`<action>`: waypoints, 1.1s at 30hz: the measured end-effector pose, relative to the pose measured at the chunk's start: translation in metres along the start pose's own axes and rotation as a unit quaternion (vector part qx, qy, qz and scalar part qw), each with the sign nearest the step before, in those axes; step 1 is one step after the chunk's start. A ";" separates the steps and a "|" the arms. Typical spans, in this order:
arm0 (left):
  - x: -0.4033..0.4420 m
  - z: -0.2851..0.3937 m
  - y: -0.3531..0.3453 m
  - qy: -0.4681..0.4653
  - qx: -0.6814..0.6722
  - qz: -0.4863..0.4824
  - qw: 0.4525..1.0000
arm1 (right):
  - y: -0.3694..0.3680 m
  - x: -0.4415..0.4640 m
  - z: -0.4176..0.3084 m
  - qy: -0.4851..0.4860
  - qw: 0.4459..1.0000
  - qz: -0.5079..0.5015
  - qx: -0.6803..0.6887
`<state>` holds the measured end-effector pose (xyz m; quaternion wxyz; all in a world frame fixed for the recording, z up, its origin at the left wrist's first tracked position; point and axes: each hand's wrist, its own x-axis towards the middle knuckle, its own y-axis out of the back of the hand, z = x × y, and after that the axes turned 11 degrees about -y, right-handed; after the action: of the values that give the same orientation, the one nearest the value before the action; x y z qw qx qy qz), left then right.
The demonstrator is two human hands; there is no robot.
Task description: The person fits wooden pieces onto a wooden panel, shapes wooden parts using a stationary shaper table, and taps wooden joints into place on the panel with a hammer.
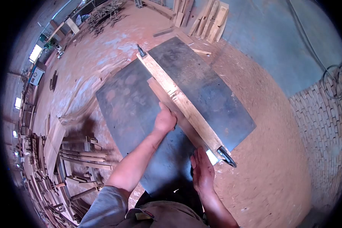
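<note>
A narrow reddish wooden board [187, 127] lies on a dark metal tabletop [127, 97], its long side along a paler wooden bar [184, 104]. Dark clamps grip this bar at both ends, one at the far end [141, 51] and one at the near end [227, 156]. My left hand [165, 119] holds the board's left side about midway, index finger pointing forward and the other fingers curled. At the board's near end is my right hand [203, 169], its fingers against the wood and pointing forward. The undersides of both hands are hidden.
Stacked timber [83, 159] stands close on the left. Planks lean [212, 22] against the far wall, and a heap of scrap sticks [104, 15] lies far left. Many small wood blocks [323, 125] are piled on the right, near a coiled cable [332, 81]. Dust covers the floor.
</note>
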<state>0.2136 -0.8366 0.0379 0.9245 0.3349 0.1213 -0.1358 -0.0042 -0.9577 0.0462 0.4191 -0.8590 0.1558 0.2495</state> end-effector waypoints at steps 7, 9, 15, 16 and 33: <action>0.051 -0.022 0.034 -0.031 -0.015 0.039 0.999 | -0.027 0.049 0.021 0.008 0.999 0.004 -0.039; 0.062 -0.022 0.047 -0.019 -0.021 0.037 0.999 | -0.040 0.063 0.024 0.012 0.998 0.006 -0.065; 0.106 -0.021 0.091 0.012 0.025 0.051 0.998 | -0.092 0.113 0.023 -0.004 0.997 -0.038 -0.074; 0.115 -0.023 0.097 0.031 0.017 0.057 0.998 | -0.102 0.122 0.025 0.000 0.996 -0.032 -0.084; 0.176 -0.055 0.176 0.075 -0.051 0.003 0.996 | -0.171 0.152 0.066 0.024 0.913 -0.165 -0.373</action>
<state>0.4288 -0.7010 0.0448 0.9291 0.2972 0.1956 -0.1013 0.1836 -0.8115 0.0369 0.0995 -0.9720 -0.0829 0.1962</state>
